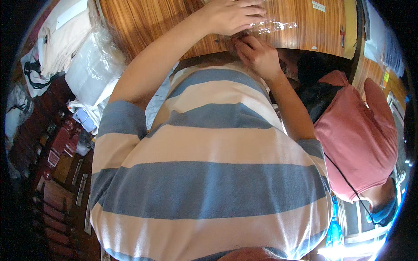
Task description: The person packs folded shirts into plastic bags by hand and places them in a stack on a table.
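On the wood-grain table [165,26], a piece of clear, shiny plastic film [276,27] lies near the front edge; I cannot tell whether it is a bag or a loose sheet. My left hand [233,16] rests over its left side, palm down, with the fingers stretched out to the right. Just below, at the table edge, my right hand [260,55] has its thumb and fingers pinched together at the near end of the film. What lies between those fingertips is mostly hidden.
To the left are plastic-wrapped white packages [93,65] and folded pale cloth [65,43]. A co-worker in a pink shirt [357,139] sits close on my right. A thin pen-like tool [342,35] lies at the table's right side, beside a yellowish strip [351,28].
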{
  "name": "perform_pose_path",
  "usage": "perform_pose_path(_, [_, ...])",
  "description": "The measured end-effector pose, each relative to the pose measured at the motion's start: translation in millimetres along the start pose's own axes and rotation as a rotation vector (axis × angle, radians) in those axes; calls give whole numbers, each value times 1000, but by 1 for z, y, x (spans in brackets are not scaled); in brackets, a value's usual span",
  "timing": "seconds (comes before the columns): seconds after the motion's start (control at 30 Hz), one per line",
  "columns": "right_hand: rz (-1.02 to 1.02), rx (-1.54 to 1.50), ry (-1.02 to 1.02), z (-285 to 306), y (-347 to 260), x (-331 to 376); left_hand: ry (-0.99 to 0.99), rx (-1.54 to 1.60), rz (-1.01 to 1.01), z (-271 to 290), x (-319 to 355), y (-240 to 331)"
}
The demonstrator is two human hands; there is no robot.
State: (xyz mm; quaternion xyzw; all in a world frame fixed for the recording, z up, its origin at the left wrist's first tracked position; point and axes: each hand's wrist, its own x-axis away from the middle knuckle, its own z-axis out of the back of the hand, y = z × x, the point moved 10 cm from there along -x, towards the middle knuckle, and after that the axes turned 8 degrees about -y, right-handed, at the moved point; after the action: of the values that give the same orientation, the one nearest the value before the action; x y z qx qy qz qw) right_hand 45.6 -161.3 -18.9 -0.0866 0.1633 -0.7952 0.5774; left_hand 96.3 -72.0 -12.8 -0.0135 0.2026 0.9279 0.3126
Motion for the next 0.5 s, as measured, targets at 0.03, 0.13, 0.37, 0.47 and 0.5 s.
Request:
perform_pose_path(0.03, [8,-17,21,2,-3,1,52,-35,-5,0,11,5])
perform_pose_path(0.13, [6,-66,52,8,-9,0,-63,61,38,-29,23,-5])
perform_pose_path(0.37, [-92,-120,133,-13,-16,-4,-80,38,22,-21,22,0])
perform_pose_path(0.47, [-131,-113,128,-17,-21,-5,-69,8,23,-24,23,0])
perform_pose_path(0.5, [-138,-106,117,-19,-22,-4,-69,-1,24,-26,23,-1])
